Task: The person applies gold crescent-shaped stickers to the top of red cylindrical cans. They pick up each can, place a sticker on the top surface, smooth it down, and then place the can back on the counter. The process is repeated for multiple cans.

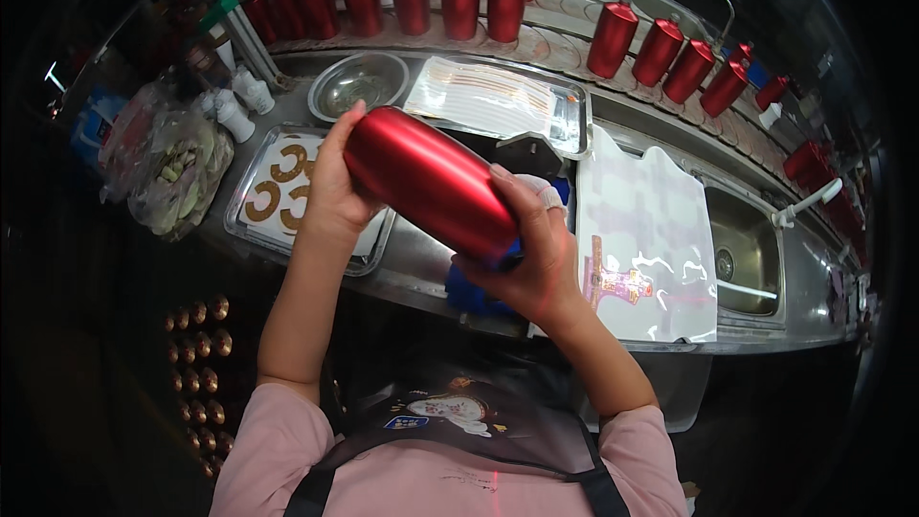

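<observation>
Both my hands hold a glossy red bottle (431, 182), tilted on its side above the counter. My left hand (343, 177) grips its left end, the thumb pointing up along the edge. Its lower right end lies between the thumb and fingers of my right hand (541, 254), which has a pale wrap on one finger. I cannot make out the bottle's neck. Left of the bottle, a metal tray (233, 220) carries gold-brown curved decals (263, 201) on white paper. Right of my right hand lies a white sheet (670, 230) with a pink-gold patterned decal (617, 282).
Red bottles (461, 5) stand in rows on a conveyor behind the counter. A steel bowl (359, 84) and a tray of striped white sheets (483, 96) sit at the back. At the right is a sink (751, 244); at the left, a plastic bag (182, 177) and white bottles (235, 113).
</observation>
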The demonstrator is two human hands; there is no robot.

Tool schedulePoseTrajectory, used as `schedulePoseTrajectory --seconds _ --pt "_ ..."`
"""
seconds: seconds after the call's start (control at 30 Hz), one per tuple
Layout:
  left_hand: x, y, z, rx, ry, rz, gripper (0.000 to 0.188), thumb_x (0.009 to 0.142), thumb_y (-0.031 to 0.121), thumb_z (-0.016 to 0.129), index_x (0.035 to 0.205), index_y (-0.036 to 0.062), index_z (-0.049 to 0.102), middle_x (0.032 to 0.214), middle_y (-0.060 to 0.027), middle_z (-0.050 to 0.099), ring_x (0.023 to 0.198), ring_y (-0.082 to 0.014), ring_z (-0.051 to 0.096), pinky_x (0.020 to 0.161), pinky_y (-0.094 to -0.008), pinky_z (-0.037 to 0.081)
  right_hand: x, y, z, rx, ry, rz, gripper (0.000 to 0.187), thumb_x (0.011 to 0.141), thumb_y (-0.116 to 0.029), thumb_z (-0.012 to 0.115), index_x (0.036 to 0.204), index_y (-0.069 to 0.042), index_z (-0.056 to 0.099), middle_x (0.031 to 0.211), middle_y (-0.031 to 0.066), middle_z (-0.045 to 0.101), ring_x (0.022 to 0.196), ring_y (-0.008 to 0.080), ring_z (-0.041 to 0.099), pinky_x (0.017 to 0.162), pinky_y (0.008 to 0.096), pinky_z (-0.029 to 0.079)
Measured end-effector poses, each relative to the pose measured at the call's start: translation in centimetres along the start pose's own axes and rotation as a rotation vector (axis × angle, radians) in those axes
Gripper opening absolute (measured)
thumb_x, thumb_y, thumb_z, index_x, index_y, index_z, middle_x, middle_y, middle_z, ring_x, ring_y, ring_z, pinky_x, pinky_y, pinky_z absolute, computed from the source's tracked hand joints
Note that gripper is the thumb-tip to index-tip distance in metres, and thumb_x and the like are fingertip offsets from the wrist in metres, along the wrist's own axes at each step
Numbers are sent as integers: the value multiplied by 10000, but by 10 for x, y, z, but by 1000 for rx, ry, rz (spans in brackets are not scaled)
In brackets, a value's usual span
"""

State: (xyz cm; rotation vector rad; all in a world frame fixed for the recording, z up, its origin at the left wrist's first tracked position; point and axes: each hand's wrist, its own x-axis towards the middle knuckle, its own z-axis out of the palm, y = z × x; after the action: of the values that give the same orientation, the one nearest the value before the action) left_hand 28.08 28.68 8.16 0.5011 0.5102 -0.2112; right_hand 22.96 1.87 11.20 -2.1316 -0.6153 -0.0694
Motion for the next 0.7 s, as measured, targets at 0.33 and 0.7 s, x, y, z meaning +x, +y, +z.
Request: schedulePoseTrajectory --seconds 0.33,0.7 --pt "-56 -15 2 528 -111 392 705 790 133 864 1380 27 492 1218 -106 634 1136 -192 626 1001 -339 525 -43 -32 42 513 -126 505 972 724 -235 921 1523 -83 388 1402 192 554 1105 235 635 941 345 522" --pt "-52 -42 -24 1429 -312 720 843 666 254 924 1400 92 545 1389 -163 553 1373 -363 444 1144 -434 389 -62 -22 21 430 -55 615 772 835 -46 770 1532 -95 442 1286 126 645 623 -6 417 563 153 375"
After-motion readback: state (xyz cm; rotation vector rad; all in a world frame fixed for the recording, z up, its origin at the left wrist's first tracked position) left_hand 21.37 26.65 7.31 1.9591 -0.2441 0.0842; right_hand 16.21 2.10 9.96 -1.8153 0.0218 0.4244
